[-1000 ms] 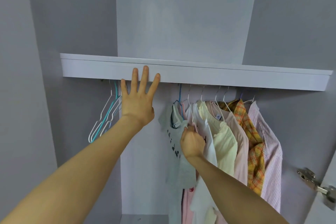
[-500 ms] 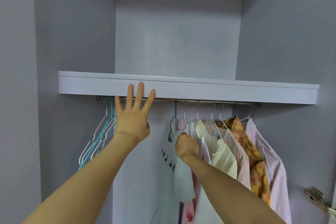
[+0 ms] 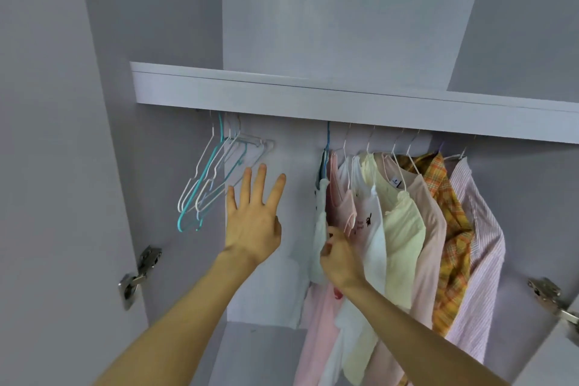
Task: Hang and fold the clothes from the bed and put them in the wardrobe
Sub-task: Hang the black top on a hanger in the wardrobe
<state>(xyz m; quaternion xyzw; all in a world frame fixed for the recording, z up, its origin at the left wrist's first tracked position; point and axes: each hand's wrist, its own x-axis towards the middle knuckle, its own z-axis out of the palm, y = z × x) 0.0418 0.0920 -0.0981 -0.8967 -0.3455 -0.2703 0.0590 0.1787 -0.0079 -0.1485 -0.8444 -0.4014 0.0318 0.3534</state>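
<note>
Hanging in the wardrobe (image 3: 313, 25), the grey T-shirt (image 3: 320, 229) is pinched by the right hand (image 3: 340, 255); the left hand (image 3: 253, 222) is held spread wide, gripping nothing.

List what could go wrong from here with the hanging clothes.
1. The right hand pinches the grey tee low on its edge; a tug might pull it off its blue hanger.
2. The garments on the right are packed tight, so shifting the tee may drag the pink top askew.
3. The open left hand is close to the empty hangers and could knock them.
</note>
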